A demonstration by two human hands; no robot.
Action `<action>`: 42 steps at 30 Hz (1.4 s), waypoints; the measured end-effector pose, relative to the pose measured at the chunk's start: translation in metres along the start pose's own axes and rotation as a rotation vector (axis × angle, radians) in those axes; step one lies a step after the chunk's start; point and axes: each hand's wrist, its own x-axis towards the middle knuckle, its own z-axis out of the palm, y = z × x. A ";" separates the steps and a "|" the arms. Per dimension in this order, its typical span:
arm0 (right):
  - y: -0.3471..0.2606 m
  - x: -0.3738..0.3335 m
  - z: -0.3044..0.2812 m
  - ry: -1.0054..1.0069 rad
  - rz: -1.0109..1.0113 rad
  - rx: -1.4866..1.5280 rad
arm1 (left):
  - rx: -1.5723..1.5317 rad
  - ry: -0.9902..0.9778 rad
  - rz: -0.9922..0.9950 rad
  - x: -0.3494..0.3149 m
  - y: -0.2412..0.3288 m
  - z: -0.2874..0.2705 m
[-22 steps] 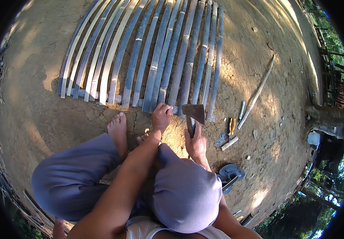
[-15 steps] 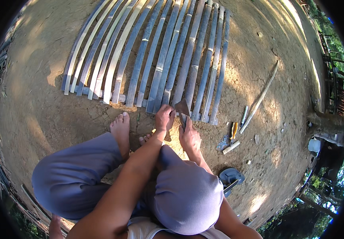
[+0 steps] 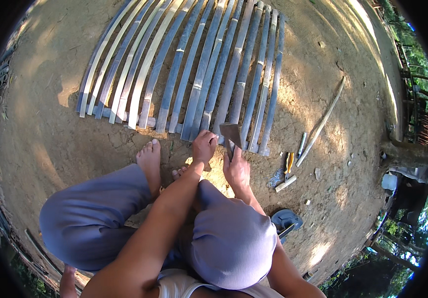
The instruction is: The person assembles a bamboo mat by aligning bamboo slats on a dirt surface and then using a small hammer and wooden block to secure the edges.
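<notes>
Forearms (image 3: 178, 196) reach forward, left hand (image 3: 203, 148) curled beside slats (image 3: 193, 102), grip unclear, right hand (image 3: 238, 171) clamping a hatchet (image 3: 230, 133).

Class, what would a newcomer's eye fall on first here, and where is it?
The row of long slats fills the upper middle. At their near ends, the right hand grips a broad-bladed hatchet beside the left hand. Yellow-handled pliers lie on the ground further right.

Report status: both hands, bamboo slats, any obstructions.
Right hand grips broad-bladed tool. Left hand at near ends of bamboo slats, grip unclear. Slats side by side over crosspiece. Pliers off right, not in the way.
</notes>
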 end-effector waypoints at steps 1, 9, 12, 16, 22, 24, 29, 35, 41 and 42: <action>-0.002 0.003 -0.002 -0.096 -0.001 -0.059 | -0.022 -0.005 0.000 -0.001 0.000 -0.002; 0.005 0.002 0.001 -0.078 -0.046 -0.076 | 0.019 0.025 0.003 -0.001 0.003 -0.002; 0.023 0.002 0.011 -0.050 -0.001 -0.080 | -0.012 0.016 0.022 0.005 0.002 -0.003; 0.000 -0.009 -0.016 0.056 -0.020 0.076 | -0.008 0.000 -0.020 -0.002 0.003 -0.007; 0.004 -0.007 0.002 0.000 -0.036 -0.014 | -0.032 0.014 -0.042 -0.001 0.005 -0.002; 0.007 -0.002 0.005 -0.071 -0.034 -0.112 | -0.025 0.019 -0.039 -0.002 0.006 -0.002; 0.003 -0.006 0.007 0.025 -0.096 -0.062 | 0.009 0.000 -0.014 -0.002 0.002 -0.005; 0.000 -0.003 0.000 -0.006 -0.033 -0.003 | -0.011 0.007 -0.049 -0.007 0.012 -0.011; 0.003 -0.006 0.005 0.076 -0.058 0.074 | 0.201 0.129 -0.283 -0.024 0.023 0.001; 0.006 -0.007 0.006 0.070 -0.060 0.079 | 0.238 0.121 -0.330 -0.027 0.023 0.004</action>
